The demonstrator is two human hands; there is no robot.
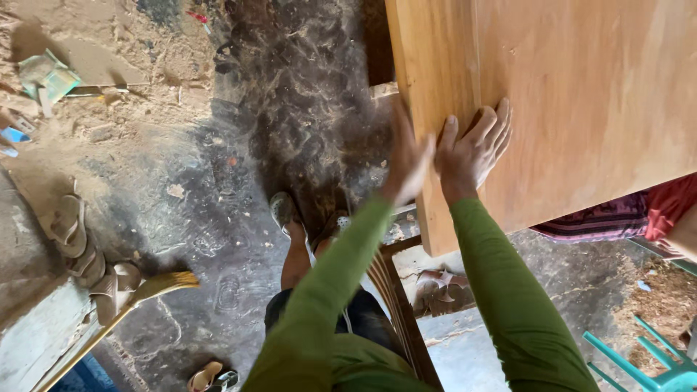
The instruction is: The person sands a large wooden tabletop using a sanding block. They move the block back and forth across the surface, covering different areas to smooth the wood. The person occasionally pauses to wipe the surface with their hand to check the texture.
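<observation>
Board [581, 94]: one; two hands flat on it, left [406, 156], right [472, 149], fingers open.

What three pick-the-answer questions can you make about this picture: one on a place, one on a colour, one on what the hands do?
1. Where is the broom?
A. lower left, on the floor
B. on the board
C. in a hand

2. What colour are the sleeves?
A. red
B. green
C. white

3. How is the right hand?
A. in a fist
B. holding a tool
C. flat on the board

Answers:
1 A: the broom lies by the sandals.
2 B: both sleeves are green.
3 C: the right hand lies open on the board; the left hand is at its edge.
</observation>
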